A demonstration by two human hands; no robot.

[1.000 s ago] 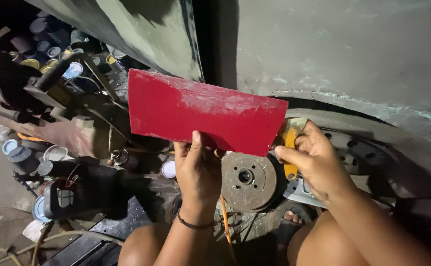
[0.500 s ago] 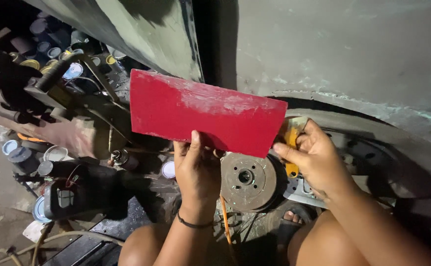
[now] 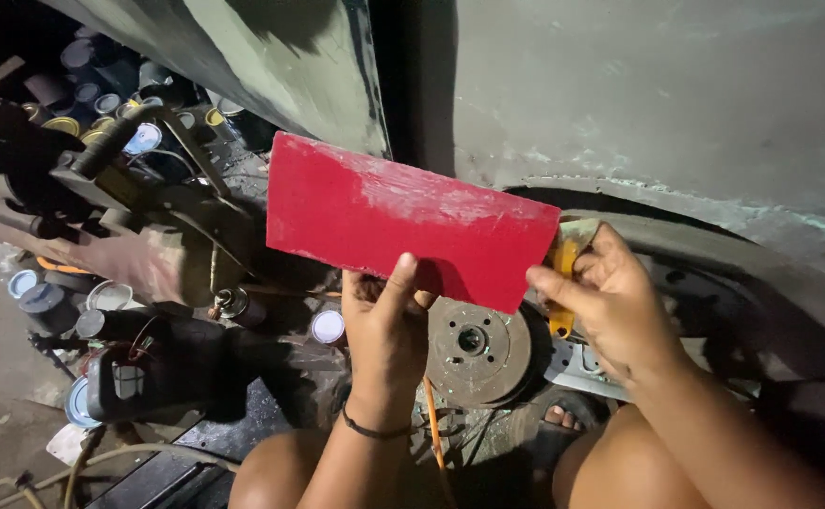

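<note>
The left hand [image 3: 386,325] grips the lower edge of a flat red board [image 3: 403,219], thumb pressed up against its near face and the other fingers hidden behind it. The board is held tilted, its left end higher than its right, and pale smears of filler lie across its upper part. The right hand [image 3: 610,306] is closed around a yellow-handled scraper [image 3: 561,269] at the board's right end; the tool touches the board's edge, and its blade is mostly hidden behind the red face. Below and between the two hands sits a rusty brake disc [image 3: 477,347] on a bare wheel hub. Above the hands spreads the grey, sanded car body panel [image 3: 639,94] with the wheel arch curving over the right hand. To the left of the left hand, on the floor, stand paint tins [image 3: 111,104] and a dark machine [image 3: 139,372].
</note>
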